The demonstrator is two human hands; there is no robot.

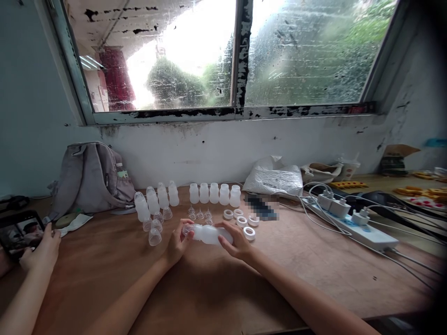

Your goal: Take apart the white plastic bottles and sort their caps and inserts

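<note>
A translucent white baby bottle [209,234] lies sideways between my hands just above the table. My left hand [179,243] is closed round its clear-capped end, and my right hand [236,240] grips the base end. Beyond them stand several open bottle bodies [214,193] in a row. To the left is a slanting row of capped bottles [152,201], with loose clear caps [155,236] in front. Several clear silicone teats [200,214] sit behind the held bottle. White screw rings [249,233] lie right of my right hand.
At far left another person's hand [44,249] holds a phone [23,235]. A grey backpack [92,177] leans on the wall. A silvery plastic bag [274,177] lies at the back. On the right, a power strip [363,230] has plugged chargers and trailing white cables.
</note>
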